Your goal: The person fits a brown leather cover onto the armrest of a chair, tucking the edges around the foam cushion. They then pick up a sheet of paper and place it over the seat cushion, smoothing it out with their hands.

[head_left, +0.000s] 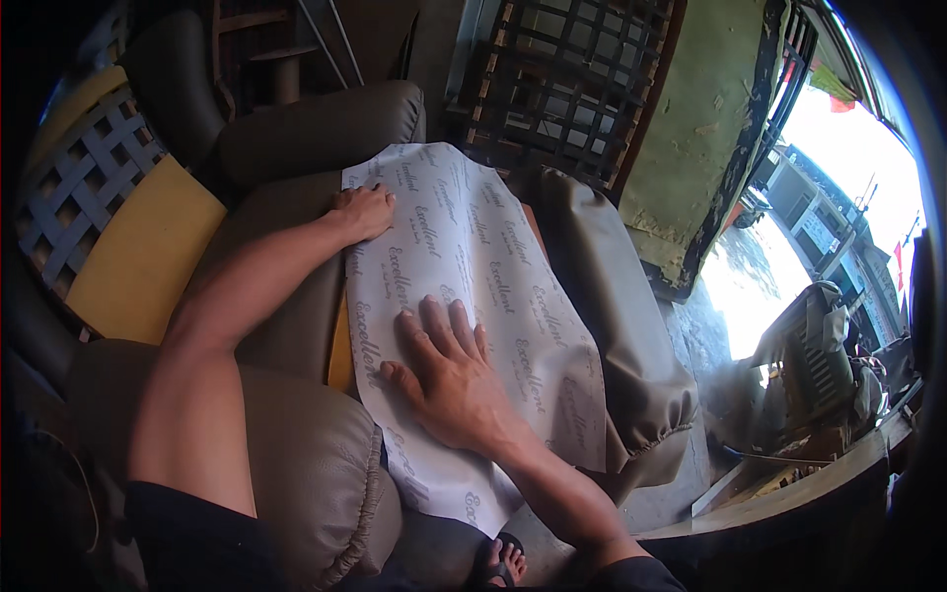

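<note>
A long piece of upholstery sheet (513, 286), white with grey print on its upper side, lies draped over a brown sofa seat (266, 247). A strip of brown shows at its near right edge. My left hand (365, 213) rests at the sheet's far left edge, its fingers curled down on that edge. What lies under those fingertips is hidden. Nearer to me, my right hand (449, 380) presses flat on the sheet with its fingers spread. Soft creases run along the sheet between the right hand and its far end.
Padded brown armrests (316, 128) and a cushion (286, 464) flank the seat. A gathered brown cover (626, 306) lies to the right. Yellow foam (148, 257) leans by webbing at left. A webbed frame (562, 89) stands behind. My sandalled foot (505, 560) is below.
</note>
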A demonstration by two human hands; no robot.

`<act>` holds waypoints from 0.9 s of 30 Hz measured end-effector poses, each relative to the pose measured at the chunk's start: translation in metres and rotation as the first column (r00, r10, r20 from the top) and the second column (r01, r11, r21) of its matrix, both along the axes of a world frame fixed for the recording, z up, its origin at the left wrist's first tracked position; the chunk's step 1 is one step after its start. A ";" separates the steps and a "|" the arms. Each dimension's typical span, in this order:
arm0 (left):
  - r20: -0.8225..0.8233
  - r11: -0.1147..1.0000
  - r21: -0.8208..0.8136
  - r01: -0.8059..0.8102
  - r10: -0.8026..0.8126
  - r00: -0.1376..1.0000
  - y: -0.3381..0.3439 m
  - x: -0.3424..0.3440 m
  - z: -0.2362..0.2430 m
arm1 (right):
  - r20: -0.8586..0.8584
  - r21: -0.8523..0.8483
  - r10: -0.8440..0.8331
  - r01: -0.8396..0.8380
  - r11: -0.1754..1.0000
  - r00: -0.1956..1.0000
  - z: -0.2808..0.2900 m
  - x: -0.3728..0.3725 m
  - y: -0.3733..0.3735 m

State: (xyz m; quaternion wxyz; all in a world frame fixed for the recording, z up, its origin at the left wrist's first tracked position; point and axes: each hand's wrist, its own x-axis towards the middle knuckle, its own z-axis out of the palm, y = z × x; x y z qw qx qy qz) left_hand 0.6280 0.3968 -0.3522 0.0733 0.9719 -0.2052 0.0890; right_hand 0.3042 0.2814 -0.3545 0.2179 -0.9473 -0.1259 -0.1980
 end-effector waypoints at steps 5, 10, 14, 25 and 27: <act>-0.006 1.000 0.001 0.022 -0.022 1.000 0.000 -0.003 0.003 | 0.037 0.035 0.023 -0.025 0.999 0.999 -0.003 -0.003 -0.005; 0.022 1.000 0.005 0.010 -0.010 1.000 0.001 -0.003 0.003 | 0.022 0.049 0.031 -0.032 0.998 0.999 -0.001 -0.001 -0.004; 0.023 1.000 0.019 -0.012 0.012 1.000 0.000 -0.002 0.002 | 0.035 0.041 0.027 -0.028 0.999 0.999 -0.002 0.000 -0.005; 0.047 1.000 0.013 -0.002 0.001 0.999 0.002 -0.004 0.002 | 0.065 0.061 0.052 -0.056 0.997 0.997 0.003 -0.001 -0.004; 0.038 1.000 0.007 -0.002 0.002 0.999 0.002 -0.004 0.003 | 0.052 0.065 0.062 -0.066 0.996 0.997 0.005 -0.001 -0.004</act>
